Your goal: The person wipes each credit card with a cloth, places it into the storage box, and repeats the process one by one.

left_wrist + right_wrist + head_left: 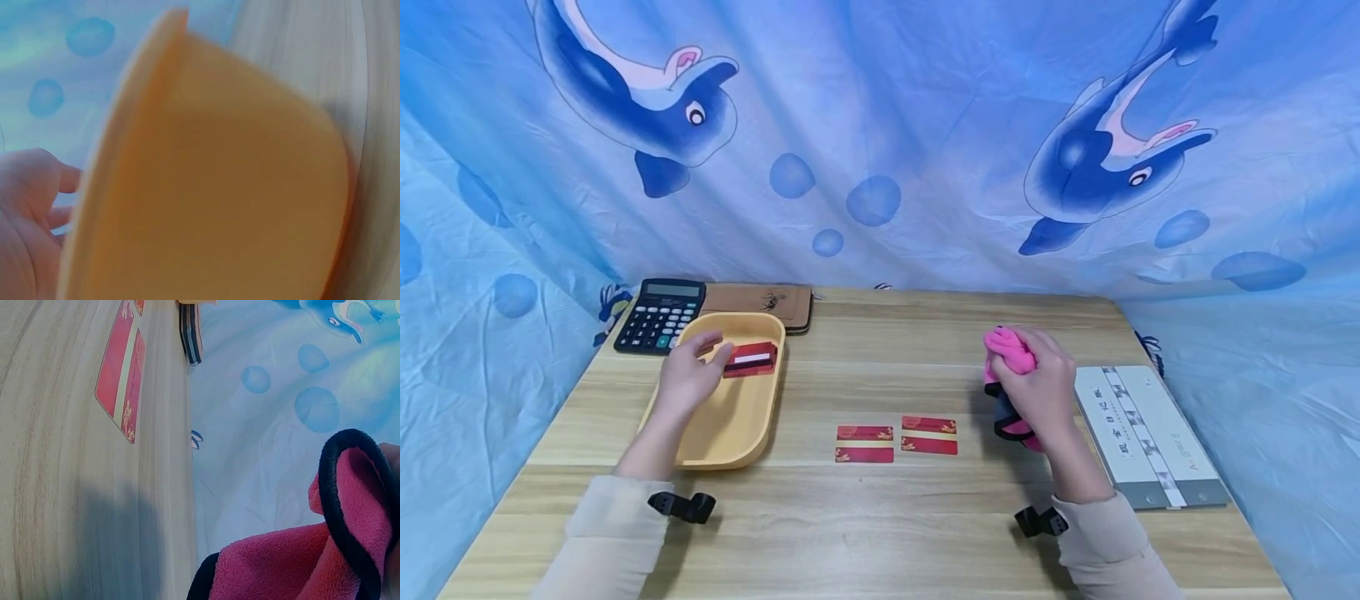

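Observation:
My right hand (1043, 382) grips a bunched pink cloth (1011, 354) with black edging, held over the right half of the table. Loose folds of the same cloth (275, 565) hang below the fingers in the right wrist view. My left hand (691, 375) is over the yellow tray (730, 433), thumb and fingers apart. Its thumb tip is right beside the red cards (752, 360) stacked inside, the top one showing a white and a dark stripe. In the left wrist view, the tray's wall (237, 175) hides those cards and part of the hand.
Two red cards with gold stripes, a left one (864, 444) and a right one (929, 435), lie mid-table. A black calculator (661, 317) and brown wallet (760, 302) are behind the tray. At right lies a grey-white book (1150, 433). A blue dolphin curtain (880, 125) surrounds the table.

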{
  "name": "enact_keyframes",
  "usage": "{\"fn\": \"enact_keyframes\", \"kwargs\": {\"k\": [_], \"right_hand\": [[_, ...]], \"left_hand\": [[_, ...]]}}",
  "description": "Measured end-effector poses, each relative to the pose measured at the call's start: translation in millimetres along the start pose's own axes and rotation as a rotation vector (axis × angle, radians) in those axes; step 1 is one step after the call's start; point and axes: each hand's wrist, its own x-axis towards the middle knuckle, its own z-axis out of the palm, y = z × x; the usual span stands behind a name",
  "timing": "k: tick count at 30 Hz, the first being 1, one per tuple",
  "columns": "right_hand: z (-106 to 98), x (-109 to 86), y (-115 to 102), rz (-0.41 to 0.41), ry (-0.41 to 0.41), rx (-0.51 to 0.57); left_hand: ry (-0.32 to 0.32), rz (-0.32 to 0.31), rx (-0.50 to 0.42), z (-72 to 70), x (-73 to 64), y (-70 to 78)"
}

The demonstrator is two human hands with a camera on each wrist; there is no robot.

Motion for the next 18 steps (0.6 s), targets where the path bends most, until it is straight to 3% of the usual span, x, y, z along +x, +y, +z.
{"fn": "enact_keyframes", "kwargs": {"k": [7, 12, 18], "right_hand": [[-2.8, -1.7, -0.2, 0.025, 0.006, 0.003], [-3.7, -3.7, 3.0, 0.018, 0.019, 0.005], [-4.3, -5.5, 5.3, 0.007, 0.045, 0.009]], "left_hand": [[0.04, 0.199, -0.044, 16.0, -17.0, 28.1], [-0.016, 0.347, -0.136, 30.0, -28.1, 44.7], [-0.114, 0.429, -0.16, 46.8, -46.2, 60.9]]}}
